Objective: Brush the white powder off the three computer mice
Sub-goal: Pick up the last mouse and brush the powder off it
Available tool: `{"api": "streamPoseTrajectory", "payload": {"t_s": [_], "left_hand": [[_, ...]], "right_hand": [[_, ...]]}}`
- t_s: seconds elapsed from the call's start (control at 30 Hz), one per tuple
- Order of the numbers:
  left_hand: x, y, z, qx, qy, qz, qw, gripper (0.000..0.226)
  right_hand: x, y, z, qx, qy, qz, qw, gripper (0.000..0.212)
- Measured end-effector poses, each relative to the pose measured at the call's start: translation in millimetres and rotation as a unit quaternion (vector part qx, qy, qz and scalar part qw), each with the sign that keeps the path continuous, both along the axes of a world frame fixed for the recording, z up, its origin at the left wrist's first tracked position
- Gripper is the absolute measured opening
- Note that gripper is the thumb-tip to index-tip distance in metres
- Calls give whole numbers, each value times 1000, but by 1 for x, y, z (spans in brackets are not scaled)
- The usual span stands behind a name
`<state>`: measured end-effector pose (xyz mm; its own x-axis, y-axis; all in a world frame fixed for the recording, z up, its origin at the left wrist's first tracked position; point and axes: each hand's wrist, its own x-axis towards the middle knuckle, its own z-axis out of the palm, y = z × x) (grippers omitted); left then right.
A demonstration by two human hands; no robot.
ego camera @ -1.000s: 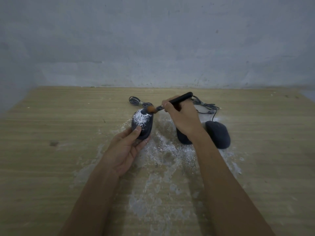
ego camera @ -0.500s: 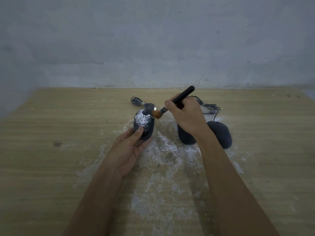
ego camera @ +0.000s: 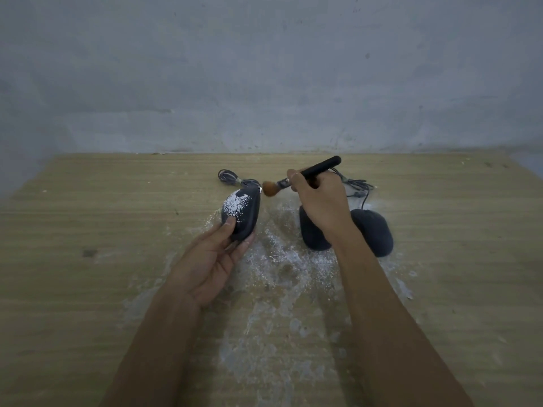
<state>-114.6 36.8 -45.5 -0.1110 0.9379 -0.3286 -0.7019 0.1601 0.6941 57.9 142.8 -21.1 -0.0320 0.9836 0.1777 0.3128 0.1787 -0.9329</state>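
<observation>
Brushing the first powdered mouse, held tilted above the wooden table [ego camera: 88,289]

Spilled white powder [ego camera: 282,259] lay across the table's middle. Two dark mice, one [ego camera: 374,230] in full view and one [ego camera: 311,233] half hidden behind the right wrist, sat at right and looked clean. The left hand [ego camera: 211,259] cupped the third mouse [ego camera: 241,214], thumb on its back, powder covering its left side. The right hand [ego camera: 318,201] pinched a makeup brush [ego camera: 299,179], bristles at the mouse's front tip. Next, probably, a sweep leftward over the powdered patch.
</observation>
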Motion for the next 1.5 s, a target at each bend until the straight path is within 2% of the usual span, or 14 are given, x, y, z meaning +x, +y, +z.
{"api": "streamPoseTrajectory", "payload": {"t_s": [0.17, 0.3, 0.43, 0.57, 0.7, 0.83, 1.03, 1.13, 1.33, 1.5], "left_hand": [[0, -1, 0, -1, -6, 1, 1000, 25], [0, -1, 0, -2, -5, 3, 1000, 26], [1, -1, 0, -4, 0, 4, 1000, 27], [1, -1, 0, 2, 12, 1, 1000, 25], [2, -2, 0, 2, 42, 0, 999, 27], [4, -2, -2, 4, 80, 13, 997, 30], [5, -4, -2, 13, 106, 14, 994, 32], [4, -3, -2, 15, 102, 19, 995, 32], [3, -2, -4, 12, 103, 18, 994, 30], [3, -2, -1, 12, 90, 32, 995, 27]], "right_hand": [[-2, -4, 1, -27, -2, 60, 998, 36], [2, -3, 5, -13, 16, 27, 999, 33], [2, -6, 4, -6, -9, 76, 997, 29], [2, -6, 9, 12, 17, 37, 999, 33], [-1, -8, 8, 34, -8, 74, 997, 20], [-1, -5, 9, 54, -22, 27, 998, 22], [-4, -9, 11, 75, -46, 67, 994, 24], [-4, -10, 14, 80, -19, 48, 995, 21], [-8, -11, 14, 79, -40, 69, 994, 25], [-7, -15, 17, 92, -29, 113, 989, 14]]}}
